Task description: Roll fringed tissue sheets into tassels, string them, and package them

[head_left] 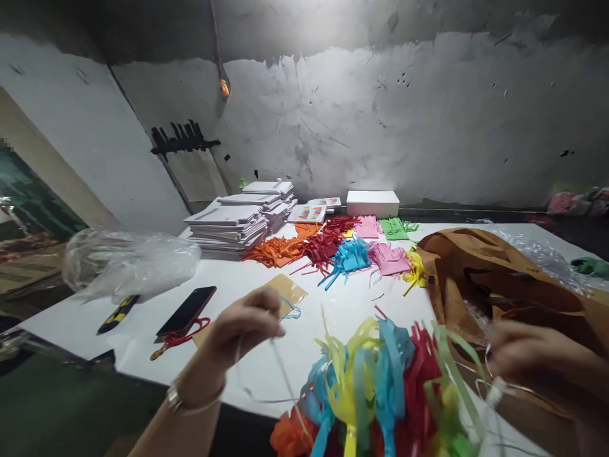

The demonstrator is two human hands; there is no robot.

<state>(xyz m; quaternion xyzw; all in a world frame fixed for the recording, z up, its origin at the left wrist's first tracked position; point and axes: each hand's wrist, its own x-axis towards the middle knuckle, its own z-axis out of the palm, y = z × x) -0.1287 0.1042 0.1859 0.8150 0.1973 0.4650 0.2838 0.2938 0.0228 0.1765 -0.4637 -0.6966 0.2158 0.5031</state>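
Observation:
My left hand (pixel 250 317) is closed in a pinch on a thin white string (pixel 284 374), which runs down to a tassel garland (pixel 356 381). Blue, yellow, red, green and orange paper tassels make up the garland, bunched at the front edge of the table; its lower part is cut off by the frame. On the right my right hand (pixel 535 355) is smeared by motion, with its fingers curled near white string and a small white piece (pixel 496 390). Whether it grips that string I cannot make out. Just behind my left hand lies a tan sheet (pixel 290 289) with a blue strip.
Fringed paper bundles (pixel 349 257) lie mid-table in several colours. Behind them are stacked white cards (pixel 233 219) and a white box (pixel 372 203). A phone (pixel 188 311), utility knife (pixel 118 314) and plastic bag (pixel 133 260) are left; a brown bag (pixel 457 266) is right.

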